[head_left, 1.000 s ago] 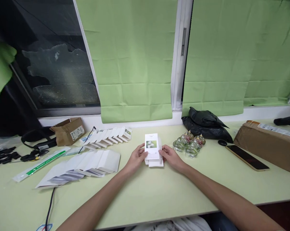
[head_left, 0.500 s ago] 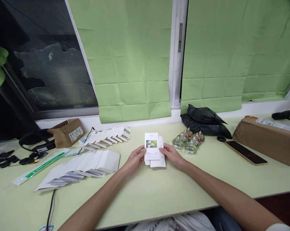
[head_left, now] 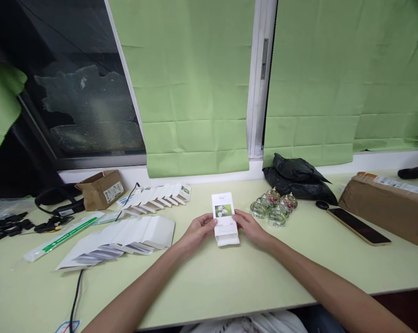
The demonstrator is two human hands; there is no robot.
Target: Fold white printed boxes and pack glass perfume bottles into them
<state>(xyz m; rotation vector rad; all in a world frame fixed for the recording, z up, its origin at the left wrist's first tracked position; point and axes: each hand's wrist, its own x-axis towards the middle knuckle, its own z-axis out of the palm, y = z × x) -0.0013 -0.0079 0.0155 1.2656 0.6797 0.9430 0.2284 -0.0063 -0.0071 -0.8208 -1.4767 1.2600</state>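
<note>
Between my two hands is a small white cardboard box (head_left: 226,222) with a picture of white flowers on green. Its near end stands open with a flap showing. My left hand (head_left: 202,230) grips the box's left edge, thumb on the front. My right hand (head_left: 248,225) holds the right edge with its fingers curled behind. On the left lies a fanned row of folded white cartons (head_left: 126,236), and behind it a second row of white boxes (head_left: 156,196). Several clear-wrapped glass-like baubles (head_left: 274,206) sit to the right of my right hand.
A black plastic bag (head_left: 297,178) lies behind the baubles. On the right are a phone (head_left: 359,225), a round black lid (head_left: 322,205) and a long brown carton (head_left: 385,208). An open brown box (head_left: 101,189), a green-striped plastic sleeve (head_left: 65,237) and black cables (head_left: 8,226) lie left.
The flattish white carton in my hands has been squeezed out into a box shape, its side panel turned away. Both hands still hold it. The view has shifted slightly.
</note>
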